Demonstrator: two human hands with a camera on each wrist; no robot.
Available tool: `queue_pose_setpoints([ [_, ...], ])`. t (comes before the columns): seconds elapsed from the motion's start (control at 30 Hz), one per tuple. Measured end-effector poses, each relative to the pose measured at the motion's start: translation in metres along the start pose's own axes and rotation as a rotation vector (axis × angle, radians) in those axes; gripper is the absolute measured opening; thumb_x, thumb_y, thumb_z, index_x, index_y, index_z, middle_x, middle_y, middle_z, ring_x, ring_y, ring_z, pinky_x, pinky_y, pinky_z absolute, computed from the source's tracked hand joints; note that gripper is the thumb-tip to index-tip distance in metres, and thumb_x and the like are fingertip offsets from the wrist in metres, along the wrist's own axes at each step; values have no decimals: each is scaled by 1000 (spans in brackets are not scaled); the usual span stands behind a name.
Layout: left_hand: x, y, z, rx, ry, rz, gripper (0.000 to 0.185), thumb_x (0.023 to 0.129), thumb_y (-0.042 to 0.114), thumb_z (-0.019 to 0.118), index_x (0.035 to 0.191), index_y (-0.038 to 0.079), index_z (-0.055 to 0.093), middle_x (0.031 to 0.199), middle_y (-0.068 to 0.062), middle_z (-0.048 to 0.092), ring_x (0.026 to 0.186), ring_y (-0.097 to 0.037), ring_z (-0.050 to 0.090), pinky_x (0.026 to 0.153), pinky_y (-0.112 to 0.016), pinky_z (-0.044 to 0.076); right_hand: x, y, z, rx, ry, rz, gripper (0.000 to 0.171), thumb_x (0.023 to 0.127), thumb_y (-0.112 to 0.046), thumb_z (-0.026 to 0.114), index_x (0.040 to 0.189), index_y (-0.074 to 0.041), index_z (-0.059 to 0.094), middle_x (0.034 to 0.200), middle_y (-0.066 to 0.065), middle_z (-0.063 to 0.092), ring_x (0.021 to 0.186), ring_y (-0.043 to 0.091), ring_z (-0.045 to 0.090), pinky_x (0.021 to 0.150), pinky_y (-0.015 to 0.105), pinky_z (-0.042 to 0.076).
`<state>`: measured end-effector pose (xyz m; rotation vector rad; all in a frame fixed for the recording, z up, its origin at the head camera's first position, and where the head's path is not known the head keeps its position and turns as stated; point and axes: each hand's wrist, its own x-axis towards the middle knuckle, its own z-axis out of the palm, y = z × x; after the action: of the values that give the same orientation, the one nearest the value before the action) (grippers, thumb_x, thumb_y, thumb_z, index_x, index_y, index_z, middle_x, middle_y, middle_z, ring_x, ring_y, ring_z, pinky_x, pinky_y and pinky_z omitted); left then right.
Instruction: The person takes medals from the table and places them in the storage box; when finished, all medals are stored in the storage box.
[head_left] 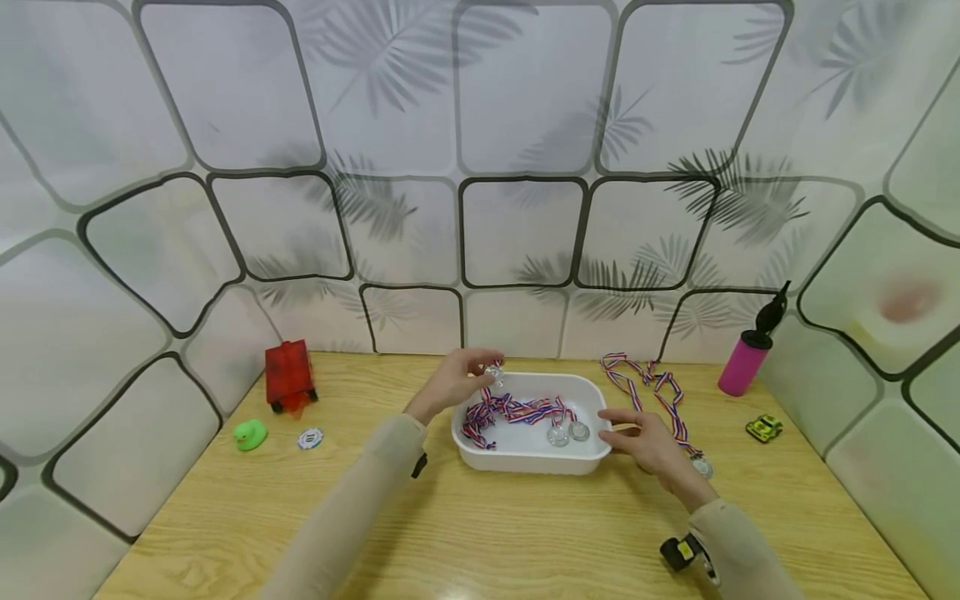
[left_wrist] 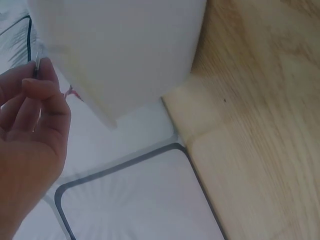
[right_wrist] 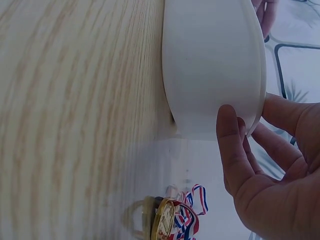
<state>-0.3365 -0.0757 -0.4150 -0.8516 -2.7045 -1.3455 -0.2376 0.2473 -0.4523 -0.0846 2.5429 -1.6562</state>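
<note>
Hands at centre of the head view, either side of a white tray (head_left: pixel 525 458) on a wooden table (head_left: pixel 487 533). Left hand (head_left: pixel 453 379) sits at the tray's upper-left corner, fingertips pinching a silver medal (head_left: pixel 492 372) just above the rim; its red-white-blue ribbon (head_left: pixel 487 410) trails down into the tray. Left wrist view confirms thumb and forefinger closed on a thin metal edge. Right hand (head_left: pixel 648 442) rests against the tray's right end, thumb and fingers lightly curved around the wall; right wrist view shows the thumb (right_wrist: pixel 231 145) touching the outer wall and fingers meeting the rim. Two more silver medals (head_left: pixel 567 432) lie inside the tray, lower right, with tangled ribbon. Further medals with ribbons (head_left: pixel 652 392) lie on the table right of the tray.

Left of frame: red toy truck (head_left: pixel 288 377), green rubber duck (head_left: pixel 250 434), poker chip (head_left: pixel 310 438). Right of frame: pink pump bottle (head_left: pixel 746 354) near the wall, small yellow-green toy car (head_left: pixel 763 428).
</note>
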Motion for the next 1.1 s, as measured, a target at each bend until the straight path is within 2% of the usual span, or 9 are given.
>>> queue_pose_setpoints([
  [0.23, 2, 6, 11, -30, -132, 7, 40, 91, 6, 66, 130, 11, 63, 127, -6, 66, 88, -14, 62, 73, -25, 52, -1, -1, 0, -2, 2, -2, 49, 92, -14, 69, 134, 5, 55, 137, 30, 50, 101, 28, 68, 84, 42, 58],
  [0.33, 3, 7, 18, -55, -163, 9, 40, 91, 6, 67, 131, 9, 62, 129, -7, 65, 90, -13, 63, 76, -25, 53, -1, -1, 0, -6, 0, -3, 49, 92, -14, 69, 135, 5, 55, 138, 30, 50, 101, 28, 68, 84, 42, 58],
  [0.57, 6, 12, 34, -84, -157, -26, 40, 89, 10, 71, 129, 7, 63, 123, -9, 69, 92, -16, 67, 76, -26, 54, -1, -1, 0, -4, -2, -8, 49, 92, -14, 69, 135, 5, 54, 139, 30, 49, 100, 28, 69, 84, 42, 58],
  [0.77, 7, 15, 46, -37, -186, -82, 40, 88, 5, 69, 128, 4, 64, 119, -12, 70, 104, -22, 67, 81, -26, 53, -1, -1, 0, -1, -4, -2, 50, 92, -15, 69, 135, 5, 54, 140, 30, 49, 100, 27, 69, 84, 42, 58],
  [0.9, 7, 12, 54, -26, -213, -91, 42, 82, -2, 69, 124, 0, 64, 112, -13, 71, 97, -17, 65, 81, -25, 52, -1, -1, 0, 1, -4, -4, 50, 92, -15, 69, 135, 5, 54, 140, 30, 49, 100, 28, 69, 84, 42, 58],
  [1.1, 7, 11, 61, 19, -225, -71, 40, 78, -5, 73, 118, 1, 68, 96, -12, 71, 80, -13, 61, 67, -20, 49, -2, -2, 0, -10, -1, 1, 49, 92, -15, 69, 135, 5, 55, 139, 30, 50, 99, 27, 69, 84, 42, 58],
])
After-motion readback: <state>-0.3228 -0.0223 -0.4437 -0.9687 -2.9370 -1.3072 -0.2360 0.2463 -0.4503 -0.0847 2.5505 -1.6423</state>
